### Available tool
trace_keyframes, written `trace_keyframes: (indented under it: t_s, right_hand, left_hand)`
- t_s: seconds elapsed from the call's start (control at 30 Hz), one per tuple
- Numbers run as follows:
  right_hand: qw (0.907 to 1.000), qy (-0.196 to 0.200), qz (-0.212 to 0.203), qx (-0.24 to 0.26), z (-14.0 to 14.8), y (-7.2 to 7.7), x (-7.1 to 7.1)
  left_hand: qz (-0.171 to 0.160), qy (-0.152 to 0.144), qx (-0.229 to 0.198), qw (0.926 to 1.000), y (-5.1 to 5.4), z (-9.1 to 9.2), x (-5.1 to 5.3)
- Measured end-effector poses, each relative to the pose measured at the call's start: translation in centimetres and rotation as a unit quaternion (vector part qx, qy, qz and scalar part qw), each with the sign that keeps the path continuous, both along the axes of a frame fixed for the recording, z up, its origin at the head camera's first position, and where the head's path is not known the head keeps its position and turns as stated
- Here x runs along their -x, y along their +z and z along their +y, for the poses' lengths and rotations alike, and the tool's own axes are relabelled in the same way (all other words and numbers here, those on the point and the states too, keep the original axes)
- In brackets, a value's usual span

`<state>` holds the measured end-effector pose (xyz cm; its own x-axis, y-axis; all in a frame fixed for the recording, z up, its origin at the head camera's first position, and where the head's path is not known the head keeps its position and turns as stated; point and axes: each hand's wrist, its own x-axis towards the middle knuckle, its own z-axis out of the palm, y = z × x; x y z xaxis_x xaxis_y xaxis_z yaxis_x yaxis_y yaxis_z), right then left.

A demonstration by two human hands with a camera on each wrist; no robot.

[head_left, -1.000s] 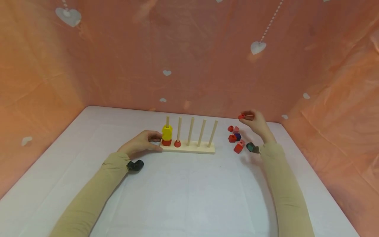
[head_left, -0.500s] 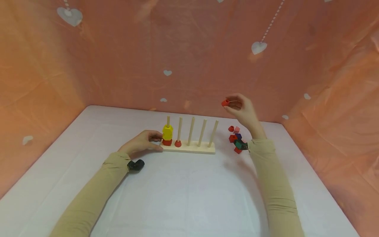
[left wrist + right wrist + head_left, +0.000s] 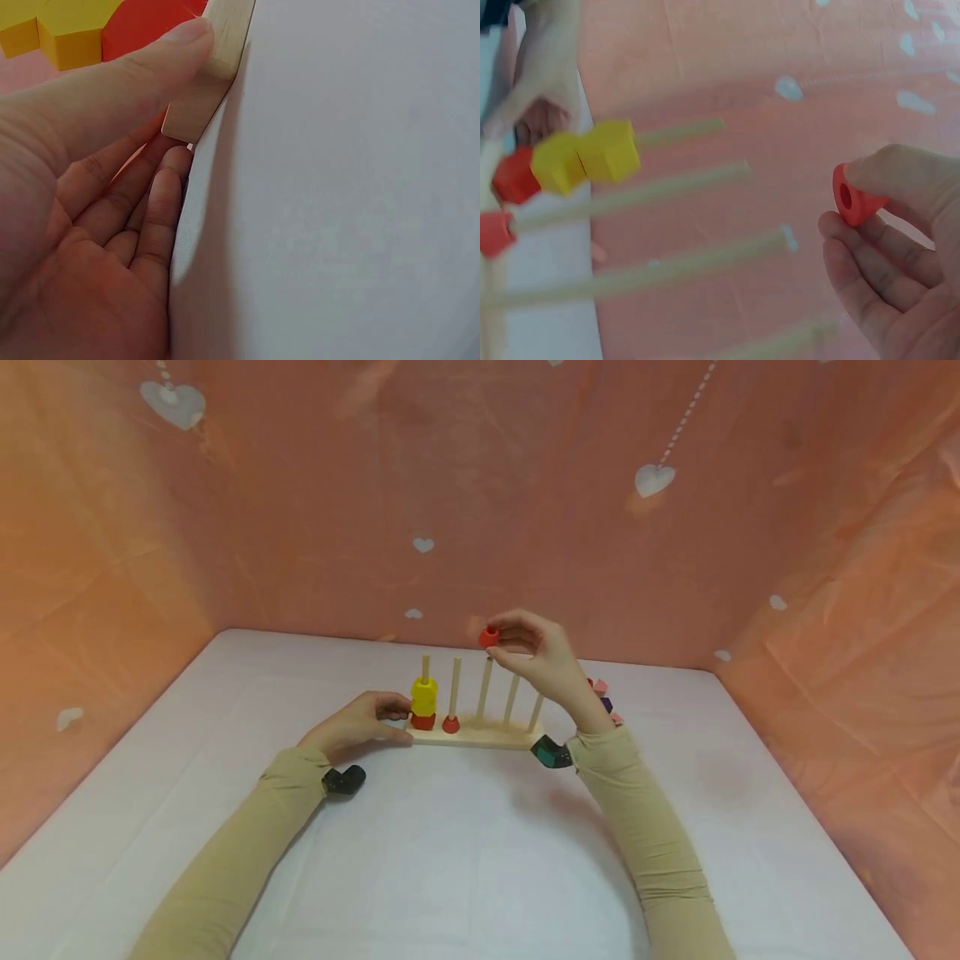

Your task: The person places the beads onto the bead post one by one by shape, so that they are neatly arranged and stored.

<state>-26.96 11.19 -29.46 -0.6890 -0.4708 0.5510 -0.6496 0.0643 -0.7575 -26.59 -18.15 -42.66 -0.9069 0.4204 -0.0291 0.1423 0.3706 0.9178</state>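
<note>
A wooden peg stand [image 3: 480, 739] with several upright pegs stands on the table. Yellow blocks [image 3: 423, 697] sit above a red block [image 3: 423, 722] on its leftmost peg, and a small red bead [image 3: 451, 724] is at the foot of the second. My left hand [image 3: 358, 725] grips the stand's left end, its thumb [image 3: 112, 97] on the wooden base [image 3: 217, 64] and fingers around the far side. Thumb and fingertips of my right hand [image 3: 543, 656] pinch a red tapered bead [image 3: 853, 196], raised above the middle peg with its hole showing.
Right of the stand lie loose blocks, partly hidden behind my right wrist: a pink one [image 3: 601, 687] and a dark purple one [image 3: 607, 703] show. A pink cloth wall [image 3: 480, 510] with white hearts rises behind the white table [image 3: 450, 860].
My right hand has carried the red bead from above the loose blocks leftward to the middle peg, rising and then dipping slightly. My left hand has stayed on the stand's end.
</note>
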Motion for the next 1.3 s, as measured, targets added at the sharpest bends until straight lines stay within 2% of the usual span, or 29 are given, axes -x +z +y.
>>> trace_keyframes:
  t_s: [0.23, 0.33, 0.47, 0.67, 0.8, 0.9, 0.97, 1.17, 1.3]
  right_hand:
    - [0.9995, -0.012, 0.028, -0.012, -2.9, 0.5, -2.8]
    - [0.9987, -0.018, 0.044, -0.019, -3.5, 0.2, -3.1]
    - [0.9984, -0.016, 0.05, -0.019, -3.9, -0.5, -2.8]
    - [0.9985, -0.03, 0.036, -0.029, -3.8, -2.6, -0.9]
    - [0.9947, -0.064, 0.037, -0.071, -3.9, -3.3, -0.5]
    - [0.9899, -0.081, 0.043, -0.108, -4.0, -3.7, -0.7]
    - [0.9885, -0.086, 0.046, -0.115, -4.1, -4.0, -0.8]
    - [0.9893, -0.096, 0.053, -0.097, -4.3, -4.5, -0.9]
    - [0.9911, -0.112, 0.033, -0.065, -4.5, -5.0, -0.9]
  left_hand:
    - [0.007, -0.001, 0.002, 1.0, 0.2, 0.0, 0.0]
    - [0.001, 0.005, 0.0, 1.0, 0.4, 0.0, -0.1]
    - [-0.008, 0.009, -0.004, 0.9999, 0.4, 0.1, -0.1]
    - [-0.004, 0.005, -0.008, 0.9999, 0.3, 0.1, -0.2]
    - [0.001, 0.008, -0.001, 1.0, 0.3, 0.1, -0.2]
    - [-0.004, 0.012, 0.004, 0.9999, 0.2, 0.1, -0.1]
    - [-0.006, 0.013, 0.005, 0.9999, 0.3, 0.0, -0.1]
    - [-0.004, 0.008, 0.003, 1.0, 0.3, 0.0, 0.0]
    - [-0.009, 0.01, 0.001, 0.9999, 0.2, 0.0, 0.0]
